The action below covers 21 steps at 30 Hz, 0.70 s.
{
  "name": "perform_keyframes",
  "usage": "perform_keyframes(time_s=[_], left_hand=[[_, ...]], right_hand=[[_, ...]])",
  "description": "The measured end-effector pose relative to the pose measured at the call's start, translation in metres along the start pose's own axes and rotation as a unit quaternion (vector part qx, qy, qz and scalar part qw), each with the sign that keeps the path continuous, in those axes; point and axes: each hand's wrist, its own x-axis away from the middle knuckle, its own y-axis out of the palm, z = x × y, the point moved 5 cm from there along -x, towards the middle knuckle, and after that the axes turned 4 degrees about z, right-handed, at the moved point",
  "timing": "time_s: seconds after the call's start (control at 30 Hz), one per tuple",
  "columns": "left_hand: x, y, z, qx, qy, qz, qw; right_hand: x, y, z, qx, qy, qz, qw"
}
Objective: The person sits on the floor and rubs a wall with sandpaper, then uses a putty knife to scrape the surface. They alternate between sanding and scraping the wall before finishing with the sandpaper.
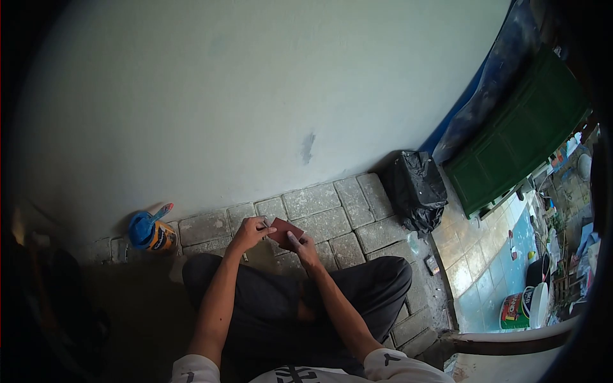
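Observation:
A small reddish-brown piece of sandpaper is held up in front of my crossed legs. My right hand grips its lower right edge, thumb lying on the face. At the left edge of the sheet, my left hand is closed in a pinch, fingertips at the sandpaper's corner. Ahead is a pale wall with a grey patch on it.
Left by the wall stands an orange and black can with a blue-stained rim and a brush across it. To the right are a black plastic bag, a dark green panel and a paint bucket. Paving blocks cover the ground.

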Motion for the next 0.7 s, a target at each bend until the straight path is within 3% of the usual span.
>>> perform_keyframes(time_s=[0.7], left_hand=[[-0.006, 0.007, -0.016, 0.076, -0.029, -0.045, 0.996]], right_hand=[[0.003, -0.001, 0.004, -0.141, 0.087, -0.046, 0.985]])
